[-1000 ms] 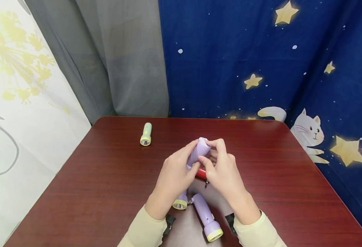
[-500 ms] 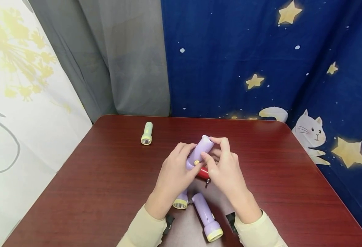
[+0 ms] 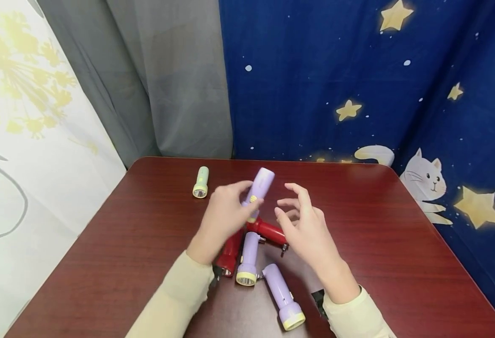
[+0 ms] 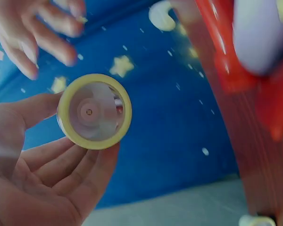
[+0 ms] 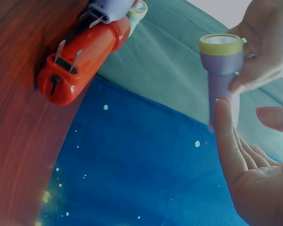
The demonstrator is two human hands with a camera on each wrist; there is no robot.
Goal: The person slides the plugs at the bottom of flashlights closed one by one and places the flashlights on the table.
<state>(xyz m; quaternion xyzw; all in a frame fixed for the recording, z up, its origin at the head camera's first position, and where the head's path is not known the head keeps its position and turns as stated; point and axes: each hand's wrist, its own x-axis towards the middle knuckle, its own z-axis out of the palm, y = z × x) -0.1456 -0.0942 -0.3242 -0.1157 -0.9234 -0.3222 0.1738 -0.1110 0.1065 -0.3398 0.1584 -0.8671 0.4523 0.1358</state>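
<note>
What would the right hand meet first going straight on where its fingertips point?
Probably the purple flashlight in the left hand; the right hand points toward it in the head view, though depth is unclear.

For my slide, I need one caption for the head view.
Left hand holding a purple flashlight, right hand empty beside it; more flashlights lie on the reddish-brown table.

far flashlight (image 3: 200,182): on table (image 3: 357,244), back left | held flashlight (image 3: 262,182): in left hand (image 3: 223,206) | front flashlight (image 3: 282,295): right of middle flashlight (image 3: 249,257)
</note>
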